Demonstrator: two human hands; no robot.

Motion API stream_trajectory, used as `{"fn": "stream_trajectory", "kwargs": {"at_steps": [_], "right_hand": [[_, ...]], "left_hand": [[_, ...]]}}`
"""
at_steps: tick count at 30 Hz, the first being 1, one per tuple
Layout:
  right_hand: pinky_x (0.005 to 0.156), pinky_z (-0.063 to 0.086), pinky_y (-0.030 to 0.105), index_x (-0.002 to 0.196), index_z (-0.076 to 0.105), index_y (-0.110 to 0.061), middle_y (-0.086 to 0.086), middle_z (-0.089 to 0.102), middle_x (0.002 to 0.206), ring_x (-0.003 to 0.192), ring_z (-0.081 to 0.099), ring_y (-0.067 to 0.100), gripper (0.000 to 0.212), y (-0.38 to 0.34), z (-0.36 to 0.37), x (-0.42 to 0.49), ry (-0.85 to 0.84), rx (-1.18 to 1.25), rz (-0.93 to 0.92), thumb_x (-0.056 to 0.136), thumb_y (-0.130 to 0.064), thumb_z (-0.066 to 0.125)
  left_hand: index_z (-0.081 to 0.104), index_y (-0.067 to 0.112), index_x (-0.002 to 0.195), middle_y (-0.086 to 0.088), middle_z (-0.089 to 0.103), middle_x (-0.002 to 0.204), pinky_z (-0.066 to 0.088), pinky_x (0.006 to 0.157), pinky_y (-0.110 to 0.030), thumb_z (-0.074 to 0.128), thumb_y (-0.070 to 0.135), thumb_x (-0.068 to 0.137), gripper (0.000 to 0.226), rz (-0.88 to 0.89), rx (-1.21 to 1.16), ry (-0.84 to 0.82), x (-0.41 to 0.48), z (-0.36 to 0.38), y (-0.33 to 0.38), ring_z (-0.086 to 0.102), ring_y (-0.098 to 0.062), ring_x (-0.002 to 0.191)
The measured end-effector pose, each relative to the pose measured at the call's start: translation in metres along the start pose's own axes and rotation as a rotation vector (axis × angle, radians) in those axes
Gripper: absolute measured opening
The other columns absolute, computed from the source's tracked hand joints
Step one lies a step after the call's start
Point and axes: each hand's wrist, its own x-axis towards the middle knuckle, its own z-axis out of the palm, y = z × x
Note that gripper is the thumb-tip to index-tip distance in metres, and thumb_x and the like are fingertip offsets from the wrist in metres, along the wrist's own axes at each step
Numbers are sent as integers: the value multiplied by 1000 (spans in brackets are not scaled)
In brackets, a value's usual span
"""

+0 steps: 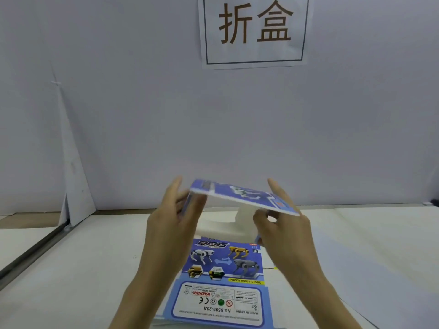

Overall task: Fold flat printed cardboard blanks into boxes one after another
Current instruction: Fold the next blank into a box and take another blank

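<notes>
Blue printed cardboard is up in the air between both hands: the cardboard blank (pixel 240 195) is held nearly level, its far-left corner a little higher, with its white underside facing down. The left hand (pixel 174 217) grips the blank's left edge, where a side panel looks bent downward inside the fingers, one finger standing up past the corner. The right hand (pixel 283 225) pinches the right edge, fingers curled beneath it and the thumb side above. By my reading, this is the opening step: the blank has been lifted and the side panels are just beginning to be creased, with no box shape formed yet. The next move probably calls for pressing both side panels down along their score lines while keeping the top face flat, then tucking the end flaps; the hold must stay near the creases so the printed face does not buckle. Directly below the wrists, and nearer the body than the hands, lies a stack of blanks (pixel 223 284) flat on the table (pixel 71 269), print upward. Just beyond the hands, under the raised blank, sits a white piece (pixel 228 225) whose nature I cannot tell; it could crowd panels swinging down. Far above the hands a sign (pixel 254 30) hangs on the wall (pixel 118 115), and a rail (pixel 31 254) runs well off to the left.
</notes>
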Motion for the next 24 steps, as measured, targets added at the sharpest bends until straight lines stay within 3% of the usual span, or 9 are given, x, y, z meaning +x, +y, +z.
{"fn": "stream_trajectory", "kwargs": {"at_steps": [1, 3, 6, 8, 11, 16, 19, 21, 24], "right_hand": [[48, 54, 25, 114, 59, -27, -16, 71, 91, 62, 66, 10, 38, -1, -3, 2, -36, 141, 109, 87, -1, 53], [50, 56, 29, 99, 64, -14, 4, 71, 95, 71, 71, 22, 23, -5, -13, 9, -83, 319, 260, 86, 2, 54], [52, 56, 30, 88, 64, -10, 15, 73, 85, 67, 72, 30, 14, -11, -25, 13, -181, 458, 347, 87, -1, 53], [56, 57, 31, 89, 64, -14, 12, 74, 86, 71, 73, 32, 12, -14, -28, 13, -290, 399, 332, 89, -5, 56], [53, 56, 26, 93, 63, -16, 5, 75, 82, 69, 73, 28, 10, -19, -32, 9, -349, 370, 291, 92, -8, 56], [51, 55, 27, 97, 60, -17, 7, 74, 83, 70, 73, 27, 8, -21, -38, 7, -316, 422, 260, 94, -12, 53], [51, 55, 25, 91, 65, -21, 3, 74, 86, 71, 72, 15, 8, -23, -37, 8, -255, 354, 152, 93, -27, 60], [56, 57, 25, 85, 72, -27, -7, 74, 82, 70, 68, 7, 10, -22, -41, 11, -40, 343, -54, 83, -37, 71], [59, 52, 18, 79, 76, -29, -11, 70, 73, 67, 63, 5, 4, -18, -48, 16, 103, 555, -200, 75, -27, 74]], "left_hand": [[42, 34, 134, 27, 59, 114, 42, 69, -2, 54, 68, 78, 67, 23, -105, -39, 0, -3, 2, 59, 13, 93], [15, 53, 142, 31, 37, 142, 38, 96, -12, 61, 83, 58, 101, 116, -202, -124, -1, -9, 4, 40, 12, 127], [-10, 50, 144, 14, 5, 160, 16, 120, -41, 72, 77, 48, 129, 375, 103, -212, -4, -7, 3, 12, -8, 147], [-18, 44, 142, -7, -1, 160, 1, 116, -58, 67, 80, 48, 132, 475, 315, -154, -4, -1, 2, 4, -31, 148], [-24, 31, 143, -15, 1, 156, 17, 106, -73, 61, 81, 47, 138, 503, 389, -81, -3, 1, 2, 13, -49, 142], [-29, 27, 145, -10, -7, 157, -6, 113, -53, 69, 81, 49, 147, 580, 445, -15, -11, 10, 1, -11, -31, 147], [-16, 20, 148, -8, 12, 149, 5, 113, -60, 62, 82, 57, 135, 604, 497, -23, -11, 10, 5, 9, -29, 144], [-11, 19, 148, -6, 18, 144, 13, 111, -65, 63, 82, 56, 135, 599, 513, -33, -6, 5, 5, 16, -19, 140], [-11, 27, 151, -2, 20, 143, 23, 105, -71, 64, 78, 55, 132, 652, 411, -88, -3, -6, 1, 22, -16, 137]]}}
